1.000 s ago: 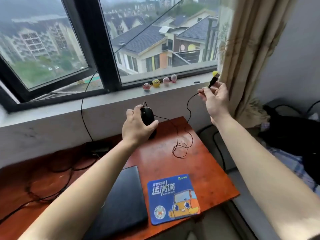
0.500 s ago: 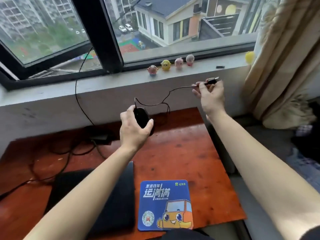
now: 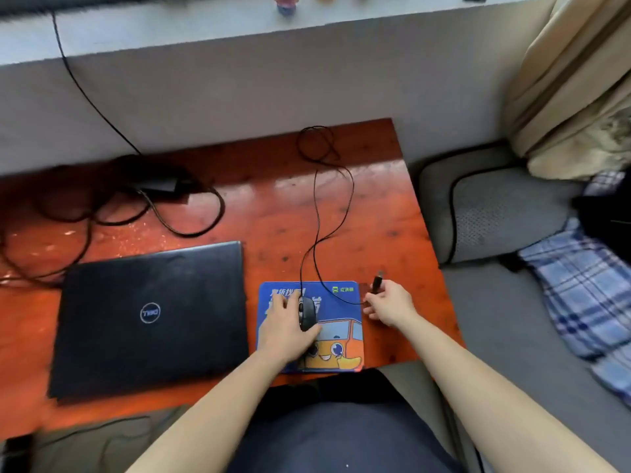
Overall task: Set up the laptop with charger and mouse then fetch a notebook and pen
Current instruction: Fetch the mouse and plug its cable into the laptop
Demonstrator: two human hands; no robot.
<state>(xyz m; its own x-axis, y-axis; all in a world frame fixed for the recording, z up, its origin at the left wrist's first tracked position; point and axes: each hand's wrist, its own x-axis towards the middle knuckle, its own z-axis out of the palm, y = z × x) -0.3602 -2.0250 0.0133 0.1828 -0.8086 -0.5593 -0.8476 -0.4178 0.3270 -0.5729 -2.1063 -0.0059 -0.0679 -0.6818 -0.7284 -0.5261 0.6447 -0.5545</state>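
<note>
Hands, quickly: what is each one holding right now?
Left hand: closed around the mouse, on the mouse pad.
Right hand: pinching the mouse's USB plug.

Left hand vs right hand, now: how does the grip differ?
The left hand cups the black mouse from above; the right hand pinches the USB plug in its fingertips.
The left hand sits on the blue mouse pad; the right hand is past the pad's right edge, over the red table.
Shared: each holds one end of the same mouse cable.
</note>
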